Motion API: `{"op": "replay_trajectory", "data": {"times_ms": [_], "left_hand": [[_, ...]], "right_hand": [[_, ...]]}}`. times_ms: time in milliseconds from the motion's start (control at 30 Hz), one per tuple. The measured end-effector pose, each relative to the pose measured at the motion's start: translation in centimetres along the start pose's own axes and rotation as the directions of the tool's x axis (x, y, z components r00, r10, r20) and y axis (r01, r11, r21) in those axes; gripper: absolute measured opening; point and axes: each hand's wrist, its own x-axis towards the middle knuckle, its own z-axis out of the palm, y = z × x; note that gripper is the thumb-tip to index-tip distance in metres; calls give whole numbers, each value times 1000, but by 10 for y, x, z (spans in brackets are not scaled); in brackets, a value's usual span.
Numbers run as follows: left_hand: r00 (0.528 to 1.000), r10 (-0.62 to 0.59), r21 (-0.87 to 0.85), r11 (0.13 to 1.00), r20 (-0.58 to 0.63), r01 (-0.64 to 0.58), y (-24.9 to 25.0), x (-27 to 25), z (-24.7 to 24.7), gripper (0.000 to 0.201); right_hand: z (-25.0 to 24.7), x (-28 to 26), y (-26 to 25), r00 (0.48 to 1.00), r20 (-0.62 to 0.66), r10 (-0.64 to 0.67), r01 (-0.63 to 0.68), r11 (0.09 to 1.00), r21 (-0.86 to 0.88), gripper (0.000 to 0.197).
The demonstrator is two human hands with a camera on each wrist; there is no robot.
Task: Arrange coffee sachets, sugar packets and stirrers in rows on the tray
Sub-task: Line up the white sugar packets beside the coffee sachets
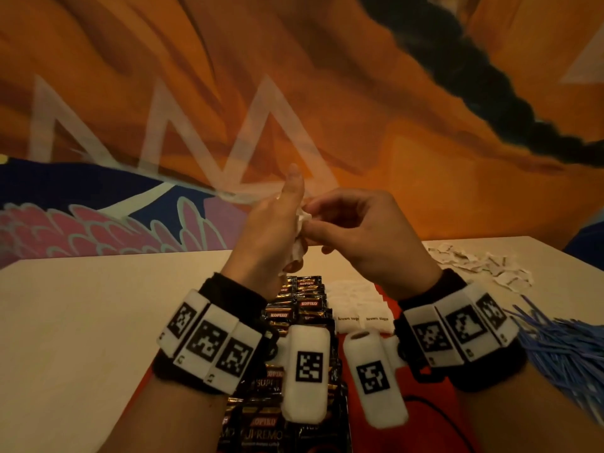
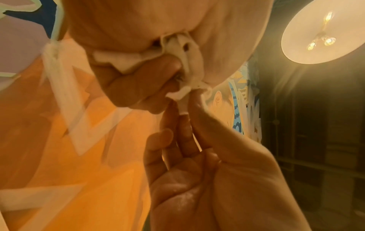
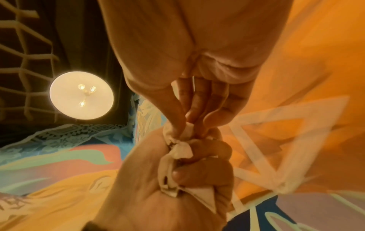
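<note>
Your left hand (image 1: 273, 220) and right hand (image 1: 356, 230) meet in the air above the table (image 1: 98, 305), both gripping a bunch of crumpled white sugar packets (image 1: 299, 237): the left fist is closed round most of the bunch, while the right thumb and fingertips pinch its protruding end. Below your wrists, on the red tray (image 1: 421, 416), a column of dark coffee sachets (image 1: 304, 308) lies beside rows of white sugar packets (image 1: 359, 317). More loose packets (image 1: 480, 266) are scattered on the table at far right, and the blue stirrers (image 1: 562, 351) lie heaped nearer to you on that side.
</note>
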Motion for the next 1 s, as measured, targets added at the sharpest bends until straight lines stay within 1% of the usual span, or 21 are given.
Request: {"op": "replay_trajectory", "data": {"times_ms": [67,133,233,300,367,433,500,533,600,667,700,800,867,900,933,1000], "left_hand": [[1000,2,21,1000,0,-2,0,0,0,53],[1000,21,39,999,12,-21,-2,2,-1,49],[996,60,4,998,70,-61,-3,3,-2,51],[990,72,-49,997,121,-67,-2,2,-2,50],[986,94,-62,994,141,-86,-2,2,-1,46],[986,120,18,992,119,-123,-5,4,-1,53],[985,132,94,985,113,-142,-7,4,0,70],[985,130,122,982,116,-144,-7,4,0,79],[982,135,159,975,131,-156,-4,3,2,87],[980,131,152,976,150,-154,-4,2,2,80],[981,122,137,980,152,-143,-4,2,1,71],[986,82,86,992,146,-95,-5,3,-1,47],[990,66,33,997,125,-70,-5,3,-4,32],[991,72,10,997,114,-74,-6,4,-6,26],[991,81,-1,997,106,-82,-4,4,-7,23],[990,106,9,994,92,-107,-2,3,-7,29]], "right_hand": [[-2,-1,0,1000,4,9,-9,999,47,8],[-4,-1,1,1000,2,28,-28,994,110,8],[-8,0,4,996,-55,70,-58,978,201,10],[-15,2,5,990,-104,92,-67,973,223,12],[-20,1,4,992,-93,85,-66,980,188,11],[-20,-1,1,998,-18,61,-59,993,106,7],[-17,-2,1,997,43,58,-61,996,58,21],[-17,-2,2,997,55,63,-66,996,56,25],[-16,-2,1,997,43,62,-65,996,64,19],[-16,-2,1,998,2,69,-68,995,78,9],[-15,-2,1,997,-28,72,-70,993,92,6],[-17,1,-1,986,-129,106,-78,976,204,13],[-22,2,-2,975,-178,132,-79,958,276,13],[-24,3,-2,972,-191,140,-81,955,285,11],[-26,3,-3,969,-198,144,-85,957,279,9],[-26,3,-2,969,-204,143,-93,968,235,5]]}}
